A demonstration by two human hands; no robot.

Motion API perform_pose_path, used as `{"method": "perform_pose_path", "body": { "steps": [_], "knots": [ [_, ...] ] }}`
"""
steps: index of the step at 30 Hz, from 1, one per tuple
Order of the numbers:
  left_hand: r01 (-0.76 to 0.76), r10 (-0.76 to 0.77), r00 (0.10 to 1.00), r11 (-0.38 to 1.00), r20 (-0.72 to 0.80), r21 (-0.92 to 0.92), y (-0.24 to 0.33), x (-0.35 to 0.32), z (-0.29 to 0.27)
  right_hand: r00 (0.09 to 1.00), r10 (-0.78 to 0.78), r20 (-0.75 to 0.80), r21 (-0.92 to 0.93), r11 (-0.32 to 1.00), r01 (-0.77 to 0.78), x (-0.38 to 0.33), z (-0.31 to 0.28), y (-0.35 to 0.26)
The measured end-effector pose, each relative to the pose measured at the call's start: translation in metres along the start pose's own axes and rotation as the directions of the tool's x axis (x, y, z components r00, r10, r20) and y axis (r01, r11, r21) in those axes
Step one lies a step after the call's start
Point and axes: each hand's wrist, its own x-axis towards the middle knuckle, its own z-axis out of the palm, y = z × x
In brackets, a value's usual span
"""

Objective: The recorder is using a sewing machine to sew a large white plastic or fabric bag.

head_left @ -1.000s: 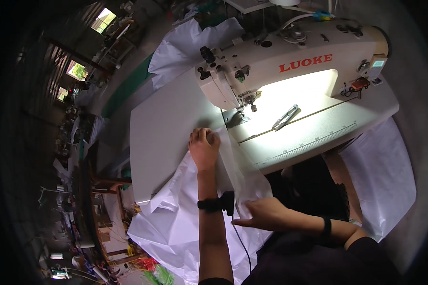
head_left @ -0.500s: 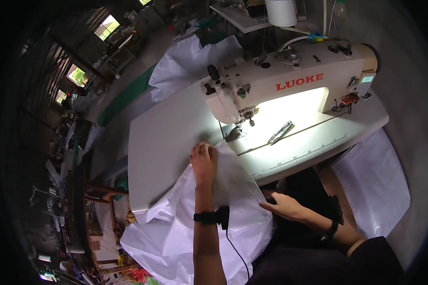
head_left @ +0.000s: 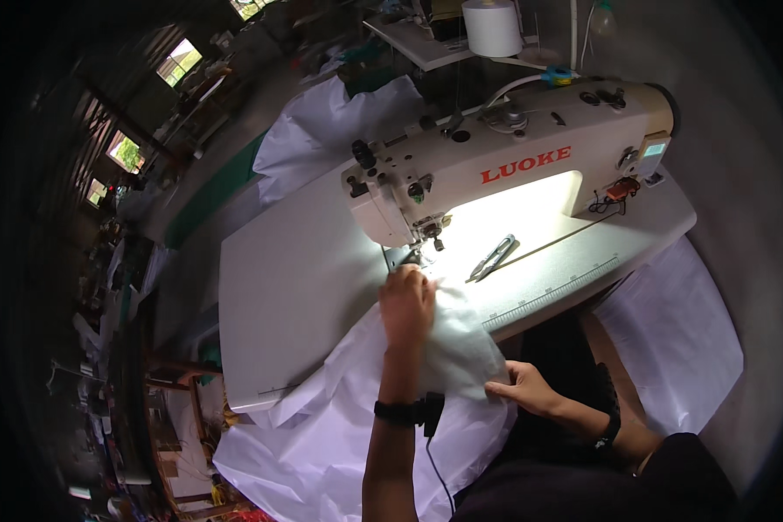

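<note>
A white, thin sheet of material (head_left: 348, 418) hangs over the front of the sewing machine's table and spreads across my lap. My left hand (head_left: 408, 304) is closed on its upper edge, just in front of the needle and presser foot (head_left: 423, 252) of the white sewing machine (head_left: 531, 178). Those fingers partly hide the foot and the sheet's corner. Lower and to the right, my right hand (head_left: 529, 389) pinches the right edge of the sheet between thumb and fingers. A pair of metal thread snips (head_left: 492, 258) lies on the lit machine bed, right of the needle.
A stack of white sheets (head_left: 679, 339) rests at the right, below the tabletop (head_left: 278, 287). More white material (head_left: 322, 130) is heaped behind the machine. A white thread cone (head_left: 492, 28) stands at the back. A cable runs from my left wristband (head_left: 400, 413).
My left hand has moved right and closer to the needle, drawing the sheet's edge along. My right hand has closed on the sheet's right edge. The whole view has shifted slightly.
</note>
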Motion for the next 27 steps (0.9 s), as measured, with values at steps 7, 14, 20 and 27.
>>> {"method": "perform_pose_path", "body": {
  "steps": [7,14,20,27],
  "knots": [
    [0.102,-0.102,0.995,0.989,0.004,-0.103,-0.005,-0.016,-0.01,0.991,-0.075,-0.11,-0.357,0.934,0.031,0.01,0.002,-0.005],
    [0.237,-0.236,0.971,0.945,0.03,-0.224,-0.006,-0.021,-0.014,0.977,-0.197,-0.087,-0.362,0.92,0.153,0.013,0.017,-0.024],
    [0.228,-0.245,0.966,0.957,-0.078,-0.181,-0.002,-0.019,-0.003,0.994,-0.1,-0.035,-0.493,0.867,0.07,0.01,0.017,-0.019],
    [0.096,-0.105,0.993,0.984,-0.053,-0.152,0.025,-0.006,0.018,0.994,0.085,-0.063,-0.102,0.991,-0.091,0.002,0.004,-0.012]
  ]
}}
